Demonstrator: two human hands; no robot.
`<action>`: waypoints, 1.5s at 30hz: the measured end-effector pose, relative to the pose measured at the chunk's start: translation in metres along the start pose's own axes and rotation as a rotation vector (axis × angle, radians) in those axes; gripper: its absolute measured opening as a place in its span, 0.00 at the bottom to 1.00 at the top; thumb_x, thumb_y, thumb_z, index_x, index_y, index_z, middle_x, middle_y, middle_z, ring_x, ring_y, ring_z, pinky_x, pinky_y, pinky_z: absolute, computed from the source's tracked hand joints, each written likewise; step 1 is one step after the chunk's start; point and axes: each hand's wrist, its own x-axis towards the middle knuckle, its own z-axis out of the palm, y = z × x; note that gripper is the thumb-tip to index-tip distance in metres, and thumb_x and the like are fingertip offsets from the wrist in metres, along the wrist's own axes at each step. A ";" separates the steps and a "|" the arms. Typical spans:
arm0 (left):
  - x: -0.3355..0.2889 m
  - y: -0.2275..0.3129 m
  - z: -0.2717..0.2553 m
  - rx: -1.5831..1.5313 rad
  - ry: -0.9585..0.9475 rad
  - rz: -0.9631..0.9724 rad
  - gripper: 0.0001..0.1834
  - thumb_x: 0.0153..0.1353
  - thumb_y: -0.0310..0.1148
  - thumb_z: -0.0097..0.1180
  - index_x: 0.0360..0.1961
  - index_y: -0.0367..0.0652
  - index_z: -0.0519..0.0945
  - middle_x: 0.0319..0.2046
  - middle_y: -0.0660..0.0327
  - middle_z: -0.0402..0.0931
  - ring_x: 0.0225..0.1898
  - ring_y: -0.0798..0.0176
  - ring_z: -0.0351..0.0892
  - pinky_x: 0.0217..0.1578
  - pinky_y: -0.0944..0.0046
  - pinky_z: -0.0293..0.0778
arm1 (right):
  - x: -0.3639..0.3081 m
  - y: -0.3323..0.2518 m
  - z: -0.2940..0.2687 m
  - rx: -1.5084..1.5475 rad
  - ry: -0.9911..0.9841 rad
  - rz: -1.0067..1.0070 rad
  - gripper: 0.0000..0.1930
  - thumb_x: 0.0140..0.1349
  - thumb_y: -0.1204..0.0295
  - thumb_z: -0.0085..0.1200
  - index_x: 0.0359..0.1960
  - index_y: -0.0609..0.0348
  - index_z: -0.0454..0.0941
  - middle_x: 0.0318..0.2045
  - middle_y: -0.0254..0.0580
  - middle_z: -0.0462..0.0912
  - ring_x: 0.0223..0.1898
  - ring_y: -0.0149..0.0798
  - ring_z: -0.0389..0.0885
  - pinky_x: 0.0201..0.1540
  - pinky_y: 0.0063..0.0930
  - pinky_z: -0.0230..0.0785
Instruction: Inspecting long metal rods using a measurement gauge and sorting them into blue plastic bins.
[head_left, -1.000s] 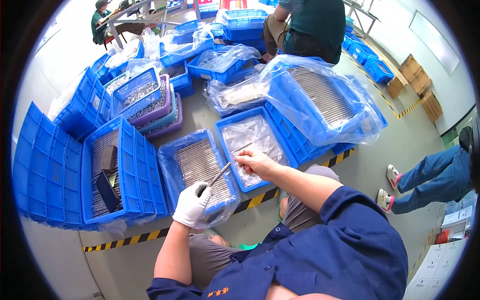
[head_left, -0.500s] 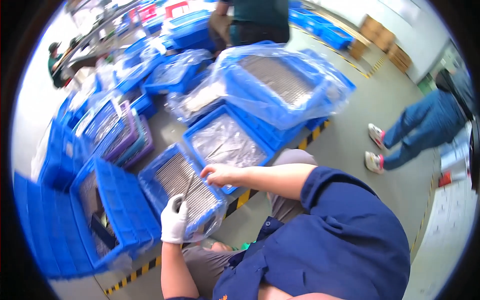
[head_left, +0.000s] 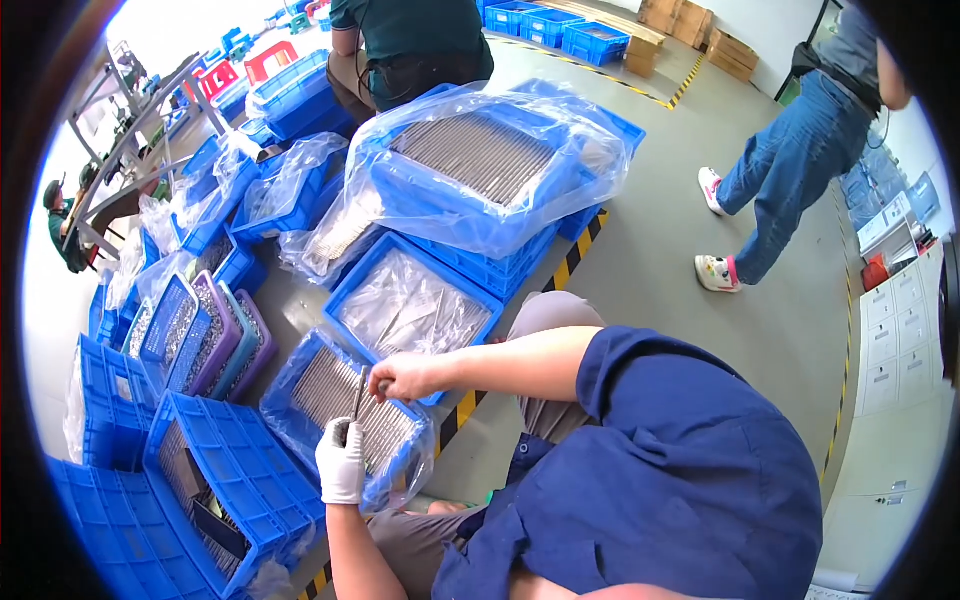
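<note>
My left hand (head_left: 340, 468), in a white glove, is closed around the lower part of a thin metal rod (head_left: 359, 395), which stands nearly upright. My bare right hand (head_left: 408, 377) is beside the rod's upper end, fingers curled around something small and dark that I cannot make out. Both hands are over a blue crate (head_left: 290, 362) lined with clear plastic. Rows of similar metal rods (head_left: 318, 385) lie side by side in it. Just beyond, a second blue crate (head_left: 487, 335) holds loose rods on crumpled clear plastic.
A plastic-draped blue crate (head_left: 385, 190) of rods stands on stacked crates at the back. Purple and blue baskets (head_left: 222, 350) of small metal parts and a tilted blue crate (head_left: 240, 470) are at left. One person (head_left: 420, 50) sits ahead; another (head_left: 800, 150) stands at right.
The view has shifted, so the surroundings sit further left and the picture is sharper. The rod in my left hand is more upright, and my right hand's fingers are more curled near it.
</note>
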 end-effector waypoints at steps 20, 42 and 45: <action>0.001 0.054 0.029 -0.390 -0.119 -0.243 0.09 0.60 0.34 0.45 0.31 0.40 0.74 0.14 0.71 0.63 0.14 0.80 0.56 0.15 0.77 0.52 | -0.018 -0.040 -0.024 0.389 0.261 -0.450 0.12 0.59 0.73 0.45 0.43 0.66 0.70 0.32 0.39 0.77 0.35 0.28 0.77 0.39 0.21 0.68; -0.010 0.048 0.020 -0.444 -0.054 -0.190 0.10 0.58 0.35 0.45 0.32 0.40 0.75 0.16 0.68 0.65 0.18 0.76 0.61 0.21 0.73 0.60 | -0.014 -0.059 0.001 -0.224 0.594 -0.591 0.13 0.55 0.79 0.47 0.43 0.63 0.73 0.36 0.47 0.77 0.37 0.36 0.78 0.38 0.23 0.69; -0.015 0.048 0.015 -0.470 -0.021 -0.205 0.11 0.59 0.36 0.45 0.31 0.40 0.75 0.16 0.68 0.66 0.18 0.75 0.62 0.21 0.73 0.60 | -0.009 -0.059 0.013 -0.292 0.581 -0.682 0.13 0.55 0.78 0.48 0.43 0.64 0.72 0.37 0.47 0.77 0.37 0.33 0.78 0.38 0.22 0.68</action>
